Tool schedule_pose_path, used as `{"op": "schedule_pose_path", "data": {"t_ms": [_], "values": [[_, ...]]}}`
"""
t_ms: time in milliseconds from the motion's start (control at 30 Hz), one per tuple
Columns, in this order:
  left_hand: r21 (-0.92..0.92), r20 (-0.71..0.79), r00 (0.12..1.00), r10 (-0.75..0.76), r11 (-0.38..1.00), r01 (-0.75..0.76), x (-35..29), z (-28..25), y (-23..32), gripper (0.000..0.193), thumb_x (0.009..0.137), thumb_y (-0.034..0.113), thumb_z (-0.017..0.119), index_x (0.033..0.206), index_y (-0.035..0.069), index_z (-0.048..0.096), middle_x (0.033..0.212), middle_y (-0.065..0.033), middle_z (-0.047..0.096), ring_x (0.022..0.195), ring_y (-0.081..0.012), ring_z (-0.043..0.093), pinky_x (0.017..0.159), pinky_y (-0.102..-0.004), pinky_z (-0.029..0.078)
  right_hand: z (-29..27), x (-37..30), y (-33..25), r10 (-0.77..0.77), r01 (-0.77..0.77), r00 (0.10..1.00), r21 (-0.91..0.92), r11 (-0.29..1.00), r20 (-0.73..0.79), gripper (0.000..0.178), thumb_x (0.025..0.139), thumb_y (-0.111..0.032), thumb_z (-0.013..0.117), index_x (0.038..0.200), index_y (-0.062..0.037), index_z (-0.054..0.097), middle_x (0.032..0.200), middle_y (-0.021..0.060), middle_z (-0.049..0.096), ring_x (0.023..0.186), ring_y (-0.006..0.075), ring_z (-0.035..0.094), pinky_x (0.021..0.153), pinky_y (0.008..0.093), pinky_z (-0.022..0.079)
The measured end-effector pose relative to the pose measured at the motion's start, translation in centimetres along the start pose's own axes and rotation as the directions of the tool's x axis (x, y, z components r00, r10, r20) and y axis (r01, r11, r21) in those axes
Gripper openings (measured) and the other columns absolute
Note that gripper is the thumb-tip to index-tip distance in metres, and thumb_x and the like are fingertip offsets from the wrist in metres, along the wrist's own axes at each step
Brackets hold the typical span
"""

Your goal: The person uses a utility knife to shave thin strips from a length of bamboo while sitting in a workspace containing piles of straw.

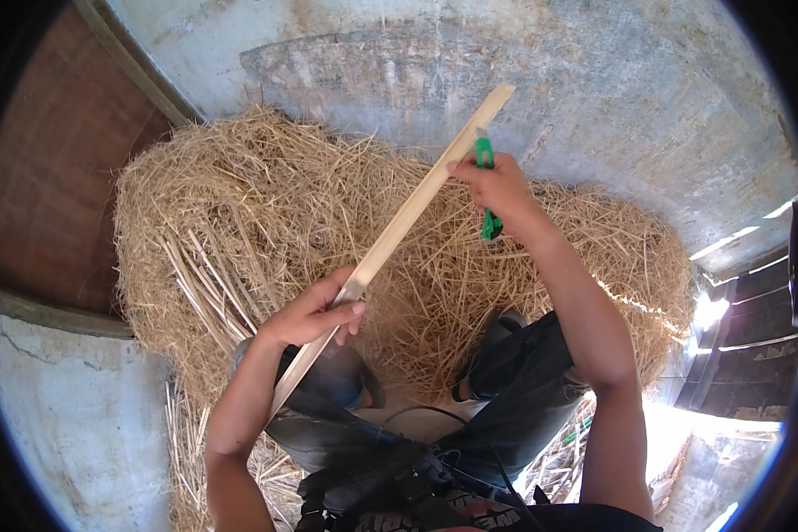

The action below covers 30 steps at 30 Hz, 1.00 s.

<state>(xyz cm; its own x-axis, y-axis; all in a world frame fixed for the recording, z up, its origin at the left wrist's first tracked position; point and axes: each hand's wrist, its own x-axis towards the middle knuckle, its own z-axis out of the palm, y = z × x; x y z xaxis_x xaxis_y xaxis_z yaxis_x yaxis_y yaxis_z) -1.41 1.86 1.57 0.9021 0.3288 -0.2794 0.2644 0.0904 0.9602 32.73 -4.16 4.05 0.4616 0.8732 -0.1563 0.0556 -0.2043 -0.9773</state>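
The left hand point(321, 317) grips the lower part of a long pale strip point(408, 213), which slants over the straw point(275, 177); the right hand point(501, 191) holds a green cutter point(485, 152) just beside its upper part; the strip looks light, smooth and stiff, maybe a bit bendy, with edges that could scratch; pinching its flat sides, well below the cutter, seems best.

straw heap point(230, 177), weathered wall point(629, 97), brown panel point(62, 177)
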Motion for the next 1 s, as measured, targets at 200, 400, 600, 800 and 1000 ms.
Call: {"op": "schedule_pose_path", "data": {"t_ms": [200,400,600,800,1000], "values": [[-0.07,0.117,0.992,-0.041,0.996,0.05,-0.1,-0.3,0.0,0.038,0.109,0.025,0.051,0.144,0.008,0.05,0.068,0.0004,0.055,0.054,-0.0085,0.055,0.049,-0.024,0.047,-3.7,0.9,0.1,-0.154,0.087,0.978,-0.397,0.914,-0.14,0.026,0.089,-0.026,0.071,0.091,0.0005,0.07,0.064,0.0066,0.06,0.057,0.0183,0.057,0.056,0.0383,0.044],[0.03,0.03,1.0,0.009,1.0,-0.01,0.2,0.5,-0.1,0.034,0.109,0.023,0.051,0.141,0.008,0.053,0.067,0.0035,0.049,0.054,-0.0056,0.049,0.048,-0.0235,0.043,-4.4,-0.2,-1.5,-0.106,0.006,0.987,-0.639,0.769,-0.119,0.024,0.082,-0.018,0.066,0.079,0.0061,0.068,0.071,0.0221,0.068,0.064,0.0323,0.068,0.062,0.044,0.052],[0.034,0.036,0.999,0.007,0.999,-0.008,0.2,1.1,0.0,0.035,0.107,0.02,0.054,0.14,0.008,0.054,0.071,0.0051,0.05,0.056,-0.0047,0.05,0.049,-0.0232,0.043,-5.2,1.0,-0.3,-0.128,-0.015,0.983,-0.747,0.664,-0.134,0.026,0.083,-0.015,0.063,0.079,0.0103,0.067,0.073,0.0276,0.067,0.067,0.0379,0.069,0.065,0.0469,0.053],[0.052,0.03,1.0,0.0,0.999,-0.001,-0.3,1.2,0.3,0.034,0.107,0.021,0.055,0.138,0.007,0.055,0.072,0.0049,0.051,0.057,-0.0044,0.053,0.049,-0.0227,0.044,-4.2,0.8,-0.7,0.014,-0.102,0.992,-0.734,0.671,-0.125,0.024,0.083,-0.013,0.062,0.082,0.0113,0.066,0.078,0.0293,0.068,0.074,0.0405,0.07,0.071,0.0481,0.055],[0.062,-0.005,1.0,0.019,0.998,-0.019,-0.8,1.1,0.0,0.033,0.107,0.02,0.055,0.137,0.006,0.054,0.073,0.0043,0.053,0.054,-0.0047,0.052,0.047,-0.0227,0.044,-2.8,0.2,-0.2,0.02,-0.051,0.998,-0.736,0.675,-0.051,0.022,0.083,-0.012,0.061,0.084,0.0095,0.065,0.086,0.0304,0.069,0.08,0.0416,0.07,0.075,0.05,0.054]]}}
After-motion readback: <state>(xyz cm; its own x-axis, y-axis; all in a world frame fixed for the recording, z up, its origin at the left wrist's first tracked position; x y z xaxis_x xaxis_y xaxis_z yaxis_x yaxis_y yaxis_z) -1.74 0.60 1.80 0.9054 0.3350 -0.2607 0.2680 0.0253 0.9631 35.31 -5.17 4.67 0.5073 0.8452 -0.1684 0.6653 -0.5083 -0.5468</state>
